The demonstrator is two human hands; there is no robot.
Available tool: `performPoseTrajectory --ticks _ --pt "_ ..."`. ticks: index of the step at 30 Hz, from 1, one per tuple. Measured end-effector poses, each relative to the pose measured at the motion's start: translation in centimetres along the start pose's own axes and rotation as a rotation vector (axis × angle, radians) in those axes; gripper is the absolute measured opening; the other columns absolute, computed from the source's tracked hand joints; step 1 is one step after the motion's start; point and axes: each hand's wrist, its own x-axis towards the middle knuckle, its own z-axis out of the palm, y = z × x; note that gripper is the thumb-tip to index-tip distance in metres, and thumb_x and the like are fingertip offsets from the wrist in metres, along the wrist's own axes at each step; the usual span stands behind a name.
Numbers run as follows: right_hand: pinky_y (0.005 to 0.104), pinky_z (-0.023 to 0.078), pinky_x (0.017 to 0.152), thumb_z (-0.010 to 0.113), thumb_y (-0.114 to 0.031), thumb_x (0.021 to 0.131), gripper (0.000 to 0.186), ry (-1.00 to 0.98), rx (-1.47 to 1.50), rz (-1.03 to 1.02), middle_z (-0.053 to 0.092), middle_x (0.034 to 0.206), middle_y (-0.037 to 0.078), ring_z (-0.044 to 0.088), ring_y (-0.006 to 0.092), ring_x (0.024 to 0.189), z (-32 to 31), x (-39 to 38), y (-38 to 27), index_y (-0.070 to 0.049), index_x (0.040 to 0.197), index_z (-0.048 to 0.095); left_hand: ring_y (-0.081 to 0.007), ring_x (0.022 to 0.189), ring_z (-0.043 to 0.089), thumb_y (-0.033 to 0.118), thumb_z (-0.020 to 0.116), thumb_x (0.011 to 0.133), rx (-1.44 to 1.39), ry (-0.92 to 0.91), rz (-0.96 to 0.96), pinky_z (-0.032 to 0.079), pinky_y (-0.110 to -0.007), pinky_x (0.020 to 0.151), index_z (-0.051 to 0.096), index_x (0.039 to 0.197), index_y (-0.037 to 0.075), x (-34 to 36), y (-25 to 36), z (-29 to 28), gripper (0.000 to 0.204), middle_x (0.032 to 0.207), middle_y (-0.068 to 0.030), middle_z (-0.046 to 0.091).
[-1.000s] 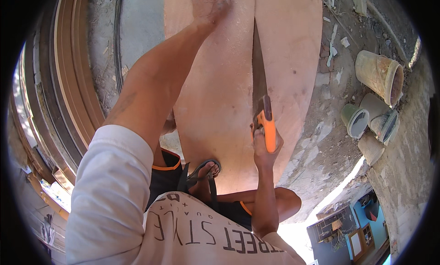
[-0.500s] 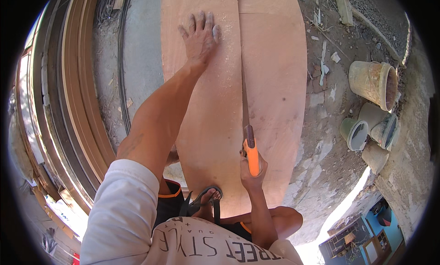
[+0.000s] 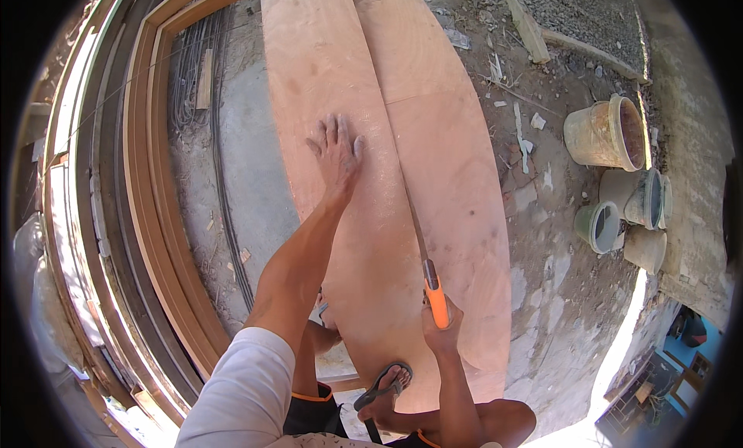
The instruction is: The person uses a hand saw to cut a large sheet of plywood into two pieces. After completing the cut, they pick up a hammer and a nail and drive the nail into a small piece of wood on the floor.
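A long reddish-brown plywood sheet (image 3: 457,208) stretches away in front of me, with a lengthwise cut line dividing it. My left hand (image 3: 338,155) lies flat on the left-hand strip, fingers spread and dusty. Closed round the orange handle of a hand saw (image 3: 436,297) is my right hand (image 3: 442,328). The saw's thin dark blade runs forward along the cut line, and how deep it sits is hidden. Pale sawdust lies beside the line. My sandalled foot (image 3: 393,382) rests on the near end of the sheet.
Several buckets (image 3: 604,132) stand on the rough ground to the right. At left are a brown wooden frame (image 3: 159,208) and black cables (image 3: 220,161). A timber piece (image 3: 525,22) and gravel (image 3: 588,22) lie at the far right.
The view has shifted, so more of the sheet's far end shows. My right hand and the saw have drawn back toward me slightly; my left hand stays flat on the plywood.
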Motion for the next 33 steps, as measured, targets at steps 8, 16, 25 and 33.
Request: performPoseTrajectory --ticks 8,16,25,33 --pt "0.0333 0.052 0.057 0.068 -0.004 0.087 0.007 0.047 -0.050 -0.019 0.062 0.065 0.008 0.063 0.0151 0.056 0.3 -0.3 0.1 0.000 0.091 0.065 -0.0436 0.143 0.049 0.069 0.069 0.093 -0.766 -0.389 -1.024 0.038 -0.053 0.118 0.047 0.151 -0.015 -18.5 -7.7 -8.2 0.104 0.153 -0.0298 0.052" --pt "0.0346 0.053 0.054 0.072 -0.007 0.087 0.010 0.097 -0.216 -0.121 0.060 0.061 0.010 0.065 0.0205 0.051 0.2 -0.3 -0.2 0.000 0.089 0.064 -0.0356 0.125 0.064 0.073 0.067 0.094 -1.020 -0.357 -1.293 0.052 -0.044 0.104 0.057 0.139 -0.020 -20.2 -4.8 -8.6 0.104 0.139 -0.0273 0.064" --pt "0.0279 0.052 0.064 0.070 -0.009 0.094 0.015 -0.047 -0.019 0.052 0.064 0.073 0.000 0.060 0.0071 0.065 0.1 2.9 -2.6 0.002 0.103 0.071 -0.0364 0.119 0.067 0.064 0.067 0.098 -1.059 -0.260 -1.265 0.055 -0.049 0.099 0.054 0.143 -0.015 -15.8 -5.5 -8.2 0.092 0.139 -0.0220 0.065" --pt "0.0256 0.049 0.065 0.069 -0.009 0.097 0.021 -0.137 0.067 0.178 0.062 0.080 -0.002 0.056 0.0043 0.070 0.2 3.2 -3.7 0.001 0.116 0.071 -0.0360 0.114 0.069 0.064 0.066 0.098 -1.093 -0.219 -1.241 0.058 -0.049 0.093 0.057 0.140 -0.016 -16.5 -4.7 -9.4 0.090 0.137 -0.0214 0.066"
